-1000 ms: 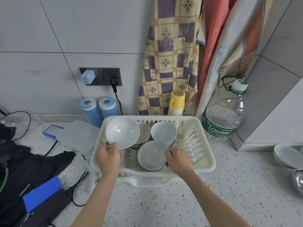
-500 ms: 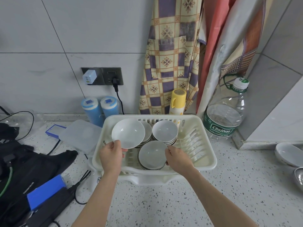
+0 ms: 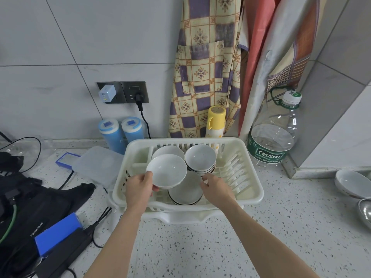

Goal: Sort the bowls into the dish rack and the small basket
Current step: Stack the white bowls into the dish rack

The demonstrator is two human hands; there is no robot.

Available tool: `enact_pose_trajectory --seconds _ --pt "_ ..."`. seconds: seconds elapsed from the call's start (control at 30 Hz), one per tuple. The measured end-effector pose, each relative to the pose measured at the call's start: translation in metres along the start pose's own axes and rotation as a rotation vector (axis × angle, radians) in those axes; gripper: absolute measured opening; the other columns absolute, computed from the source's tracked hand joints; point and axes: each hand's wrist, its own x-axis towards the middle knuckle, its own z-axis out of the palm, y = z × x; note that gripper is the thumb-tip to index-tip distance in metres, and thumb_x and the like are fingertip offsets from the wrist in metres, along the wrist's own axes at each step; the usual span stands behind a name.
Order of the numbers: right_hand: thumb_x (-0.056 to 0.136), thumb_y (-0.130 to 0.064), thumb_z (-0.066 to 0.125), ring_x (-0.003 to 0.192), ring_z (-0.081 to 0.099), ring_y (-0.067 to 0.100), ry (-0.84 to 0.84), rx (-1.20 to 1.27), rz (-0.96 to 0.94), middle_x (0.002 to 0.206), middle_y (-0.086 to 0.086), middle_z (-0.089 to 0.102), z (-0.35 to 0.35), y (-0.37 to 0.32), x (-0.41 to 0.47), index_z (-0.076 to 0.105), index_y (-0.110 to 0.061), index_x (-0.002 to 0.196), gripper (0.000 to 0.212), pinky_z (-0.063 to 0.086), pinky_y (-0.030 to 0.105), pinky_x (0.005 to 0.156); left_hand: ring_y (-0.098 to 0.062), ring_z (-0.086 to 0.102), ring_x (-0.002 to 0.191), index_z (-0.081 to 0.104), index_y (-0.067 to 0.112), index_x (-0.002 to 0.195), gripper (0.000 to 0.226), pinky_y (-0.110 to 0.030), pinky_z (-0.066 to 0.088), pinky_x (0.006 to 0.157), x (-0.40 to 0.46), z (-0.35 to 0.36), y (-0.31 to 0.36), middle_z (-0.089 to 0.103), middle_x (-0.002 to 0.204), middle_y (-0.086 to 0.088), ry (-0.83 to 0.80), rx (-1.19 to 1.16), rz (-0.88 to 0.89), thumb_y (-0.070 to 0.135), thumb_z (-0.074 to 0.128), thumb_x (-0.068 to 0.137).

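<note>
A cream plastic dish rack (image 3: pixel 249 189) stands on the speckled counter and holds several white bowls. My left hand (image 3: pixel 138 189) grips one white bowl (image 3: pixel 167 170) by its near rim, tilted above the rack's left half. Under it lies a front stack of bowls (image 3: pixel 185 192), and my right hand (image 3: pixel 215 189) pinches that stack's right edge. Behind are a back-right stack (image 3: pixel 200 159) and a back-left bowl (image 3: pixel 168 151), partly hidden by the held bowl. No small basket is in view.
At the right edge sit a white bowl (image 3: pixel 351 185) and a metal bowl (image 3: pixel 365 211). A large water bottle (image 3: pixel 273 137) and a yellow flask (image 3: pixel 215 121) stand behind the rack. A clear lid (image 3: pixel 96 165), black bag (image 3: pixel 30 197) and cables lie left.
My left hand has carried the white bowl lower and to the right, over the front stack. My right hand stays at that stack's right edge.
</note>
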Motion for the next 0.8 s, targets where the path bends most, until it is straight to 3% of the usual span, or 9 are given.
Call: enact_pose_trajectory --seconds 0.13,0.2,0.27,0.33,0.43,0.53,0.63,0.8 --pt "0.097 -0.051 0.040 0.080 0.064 0.024 0.163 0.063 0.008 0.085 -0.001 0.069 -0.001 -0.001 -0.007 0.059 -0.024 0.110 0.035 0.044 0.030 0.061 -0.008 0.046 0.038 0.061 0.010 0.056 0.036 -0.028 0.043 0.055 0.000 -0.002 -0.001 0.067 0.048 -0.003 -0.141 0.117 0.003 0.023 0.052 0.088" --pt "0.096 -0.053 0.037 0.073 0.061 0.021 0.135 0.144 -0.032 0.072 -0.006 0.063 -0.004 -0.002 -0.009 0.059 -0.031 0.088 0.032 0.040 0.029 0.056 -0.006 0.047 0.039 0.059 0.011 0.054 0.038 -0.027 0.040 0.054 -0.003 -0.002 -0.001 0.067 0.048 0.001 -0.179 0.208 0.039 0.028 0.051 0.087" --pt "0.094 -0.056 0.035 0.073 0.060 0.019 0.030 0.172 -0.096 0.070 -0.006 0.063 -0.006 -0.004 -0.012 0.054 -0.027 0.075 0.040 0.041 0.028 0.058 -0.005 0.044 0.038 0.053 0.014 0.050 0.040 -0.025 0.035 0.050 -0.005 0.000 0.000 0.063 0.044 0.006 -0.190 0.321 0.078 0.036 0.048 0.083" --pt "0.091 -0.058 0.036 0.076 0.062 0.017 -0.056 0.138 -0.142 0.075 -0.006 0.068 -0.007 -0.003 -0.013 0.058 -0.024 0.079 0.042 0.045 0.029 0.064 -0.007 0.042 0.037 0.047 0.016 0.046 0.043 -0.022 0.029 0.047 -0.007 0.003 0.002 0.053 0.037 0.012 -0.184 0.465 0.132 0.036 0.049 0.085" --pt "0.089 -0.043 0.050 0.084 0.064 0.017 -0.069 0.168 -0.130 0.082 -0.008 0.073 -0.006 0.000 -0.010 0.063 -0.026 0.097 0.023 0.050 0.033 0.073 0.002 0.050 0.039 0.049 0.018 0.050 0.043 -0.021 0.026 0.045 -0.006 0.008 0.003 0.055 0.039 0.019 -0.244 0.535 0.146 0.031 0.049 0.090" --pt "0.085 -0.026 0.056 0.082 0.065 0.011 -0.054 0.271 -0.100 0.080 -0.010 0.074 -0.006 0.001 -0.008 0.061 -0.031 0.117 0.032 0.049 0.028 0.066 -0.006 0.056 0.047 0.059 0.009 0.064 0.041 -0.025 0.034 0.051 0.000 0.009 0.001 0.058 0.047 0.006 -0.335 0.533 0.121 0.035 0.047 0.092" --pt "0.081 -0.020 0.056 0.057 0.056 0.000 -0.023 0.299 -0.068 0.056 -0.014 0.064 -0.006 0.003 -0.005 0.062 -0.028 0.114 0.034 0.041 0.024 0.053 -0.022 0.068 0.062 0.058 0.014 0.067 0.039 -0.028 0.040 0.056 0.002 0.010 0.000 0.060 0.056 0.003 -0.423 0.567 0.105 0.040 0.046 0.094" --pt "0.081 -0.017 0.056 0.053 0.056 0.008 0.005 0.343 -0.061 0.060 -0.001 0.068 -0.007 0.006 -0.001 0.058 -0.026 0.111 0.031 0.045 0.028 0.054 -0.007 0.060 0.048 0.058 0.017 0.065 0.039 -0.026 0.041 0.054 0.002 0.011 0.001 0.057 0.051 0.007 -0.441 0.539 0.131 0.044 0.052 0.093"
